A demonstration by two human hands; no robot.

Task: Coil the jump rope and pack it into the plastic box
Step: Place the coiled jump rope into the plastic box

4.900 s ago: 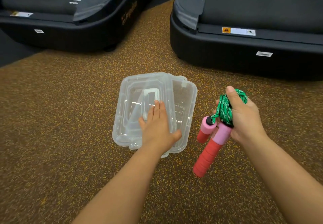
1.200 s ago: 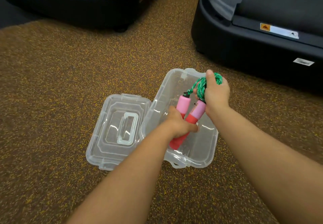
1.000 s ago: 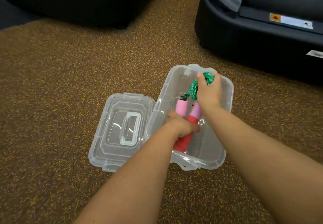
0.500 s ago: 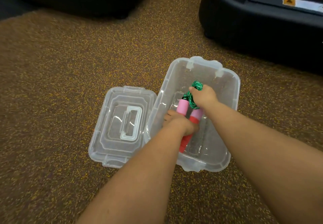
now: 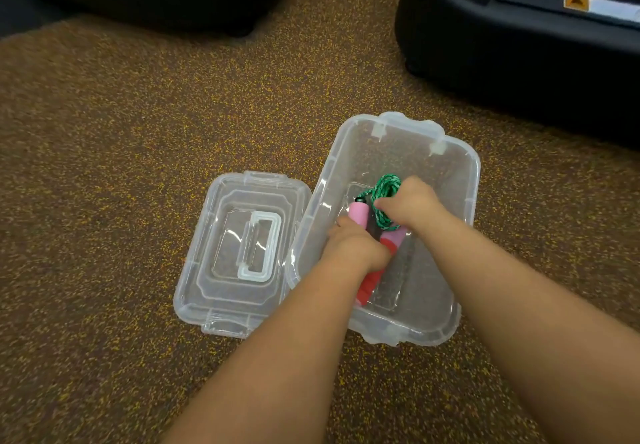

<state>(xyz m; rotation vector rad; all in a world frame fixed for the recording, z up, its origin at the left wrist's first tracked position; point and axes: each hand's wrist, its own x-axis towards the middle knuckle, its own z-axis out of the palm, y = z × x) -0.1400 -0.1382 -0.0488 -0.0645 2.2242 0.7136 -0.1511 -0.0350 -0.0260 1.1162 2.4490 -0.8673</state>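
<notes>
Both hands reach into the open box (image 5: 464, 180) on the floor; the left hand (image 5: 353, 248) grips the handles (image 5: 367, 282), the right hand (image 5: 412, 204) clutches the coiled rope (image 5: 384, 189), low inside; once released, the coil may spring loose over the rim; a second ago the bundle hung higher; the lid (image 5: 214, 281) lies alongside.

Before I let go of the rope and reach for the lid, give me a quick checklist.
1. Plastic box open, upright on floor: ok.
2. Handles down inside box: ok.
3. Green rope coil bundled, inside the walls: ok.
4. Rope resting on box bottom: cannot tell, right hand and left hand both grip it.
5. Lid beside box, unobstructed: ok.
6. Lid latches intact: cannot tell.
</notes>
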